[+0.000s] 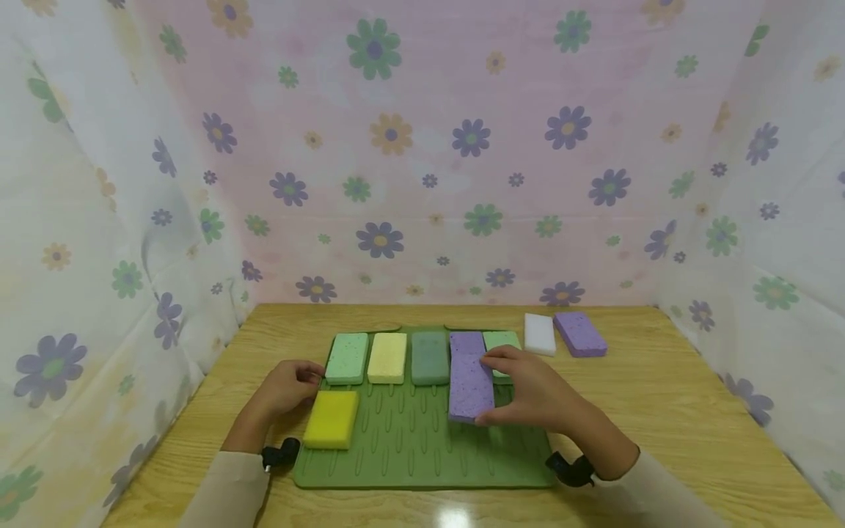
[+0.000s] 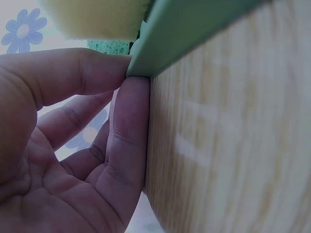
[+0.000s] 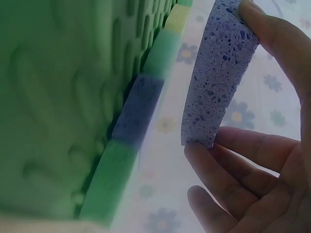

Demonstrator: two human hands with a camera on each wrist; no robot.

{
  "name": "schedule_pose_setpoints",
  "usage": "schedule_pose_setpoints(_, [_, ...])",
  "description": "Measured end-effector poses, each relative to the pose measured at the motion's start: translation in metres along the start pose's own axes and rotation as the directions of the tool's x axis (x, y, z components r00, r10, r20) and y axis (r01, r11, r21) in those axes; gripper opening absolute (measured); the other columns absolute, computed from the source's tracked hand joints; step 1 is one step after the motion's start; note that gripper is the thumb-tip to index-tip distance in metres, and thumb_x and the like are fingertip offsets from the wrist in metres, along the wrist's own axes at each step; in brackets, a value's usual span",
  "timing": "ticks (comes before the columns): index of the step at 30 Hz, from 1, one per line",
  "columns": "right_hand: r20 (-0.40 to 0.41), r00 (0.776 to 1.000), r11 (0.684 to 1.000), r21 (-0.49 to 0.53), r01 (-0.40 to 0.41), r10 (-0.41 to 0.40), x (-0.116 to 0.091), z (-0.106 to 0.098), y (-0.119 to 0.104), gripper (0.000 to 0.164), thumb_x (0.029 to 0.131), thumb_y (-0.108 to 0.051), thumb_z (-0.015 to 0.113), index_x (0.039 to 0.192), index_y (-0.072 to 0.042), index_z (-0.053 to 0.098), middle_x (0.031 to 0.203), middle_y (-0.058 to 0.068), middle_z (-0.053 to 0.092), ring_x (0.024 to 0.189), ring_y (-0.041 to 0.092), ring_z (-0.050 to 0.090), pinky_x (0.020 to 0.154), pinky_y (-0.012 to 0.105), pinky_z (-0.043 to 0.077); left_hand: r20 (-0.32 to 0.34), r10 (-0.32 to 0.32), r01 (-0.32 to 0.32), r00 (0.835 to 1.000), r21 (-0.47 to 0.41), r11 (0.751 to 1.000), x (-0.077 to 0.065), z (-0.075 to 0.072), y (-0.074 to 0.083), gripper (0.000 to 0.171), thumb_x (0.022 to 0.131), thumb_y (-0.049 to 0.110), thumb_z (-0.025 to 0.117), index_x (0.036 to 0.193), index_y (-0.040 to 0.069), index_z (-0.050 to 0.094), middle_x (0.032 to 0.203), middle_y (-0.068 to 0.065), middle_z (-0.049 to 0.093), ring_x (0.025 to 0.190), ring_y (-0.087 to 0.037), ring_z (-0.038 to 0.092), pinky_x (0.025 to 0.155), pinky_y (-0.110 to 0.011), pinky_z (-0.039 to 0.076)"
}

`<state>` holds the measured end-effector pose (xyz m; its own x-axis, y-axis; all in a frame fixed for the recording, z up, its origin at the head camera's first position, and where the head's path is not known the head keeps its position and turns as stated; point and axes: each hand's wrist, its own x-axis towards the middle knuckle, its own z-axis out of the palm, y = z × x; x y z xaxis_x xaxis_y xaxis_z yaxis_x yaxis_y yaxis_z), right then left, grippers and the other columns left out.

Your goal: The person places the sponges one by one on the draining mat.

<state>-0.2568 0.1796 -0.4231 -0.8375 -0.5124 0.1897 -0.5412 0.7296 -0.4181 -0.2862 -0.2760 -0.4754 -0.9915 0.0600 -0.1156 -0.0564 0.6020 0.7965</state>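
My right hand [image 1: 538, 389] holds a purple sponge [image 1: 472, 400] by its two ends, thumb at the near end and fingers at the far one, over a green ribbed drying mat [image 1: 409, 458]. In the right wrist view, a second purple sponge [image 3: 138, 109] sits in the row on the mat, apart from the held one. At the mat's left edge, my left hand [image 1: 288, 385] pinches the rim between thumb and finger, close beside a bright yellow sponge [image 1: 331, 419].
Along the mat's far side lie a mint sponge [image 1: 347, 358], a pale yellow one [image 1: 388, 358], a grey-green one [image 1: 430, 358] and a light green one [image 1: 502, 341], partly hidden by my fingers. Beyond the mat, a white sponge [image 1: 540, 334] and another purple sponge [image 1: 580, 334] rest on the wooden table [image 1: 686, 425].
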Motion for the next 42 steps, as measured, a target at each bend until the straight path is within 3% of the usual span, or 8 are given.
schedule_pose_setpoints(10, [0.068, 0.997, 1.0, -0.006, 0.026, -0.026, 0.014, 0.013, -0.023, 0.1, 0.07, -0.068, 0.086, 0.148, -0.012, 0.058, 0.15, 0.001, 0.054, 0.135, 0.026, 0.056, 0.104, 0.046, 0.053, 0.018, -0.006, 0.005, 1.0, 0.013, 1.0, 0.002, 0.0, -0.001, 0.031, 0.094, 0.003, 0.065, 0.124, -0.001, 0.07, 0.112, -0.016, 0.068, 0.096, -0.023, 0.064, 0.074, -0.035, 0.06])
schedule_pose_setpoints(20, [0.136, 0.99, 1.0, 0.014, 0.023, -0.025, 0.024, 0.024, -0.037, 0.1, 0.071, -0.068, 0.085, 0.149, -0.01, 0.057, 0.155, 0.007, 0.051, 0.142, 0.031, 0.049, 0.112, 0.051, 0.047, 0.029, 0.01, -0.009, 1.0, -0.015, 1.0, 0.002, -0.002, -0.004, 0.032, 0.095, 0.003, 0.065, 0.126, -0.003, 0.069, 0.115, -0.017, 0.068, 0.1, -0.024, 0.064, 0.076, -0.036, 0.061])
schedule_pose_setpoints(42, [0.195, 0.979, 0.998, -0.016, 0.059, -0.055, 0.05, 0.055, -0.068, 0.096, 0.073, -0.068, 0.083, 0.145, -0.01, 0.061, 0.152, 0.002, 0.056, 0.14, 0.025, 0.053, 0.112, 0.047, 0.048, 0.018, 0.008, -0.008, 1.0, -0.016, 1.0, 0.002, 0.0, -0.004, 0.032, 0.094, 0.002, 0.064, 0.125, -0.001, 0.07, 0.113, -0.016, 0.068, 0.099, -0.024, 0.064, 0.074, -0.034, 0.06])
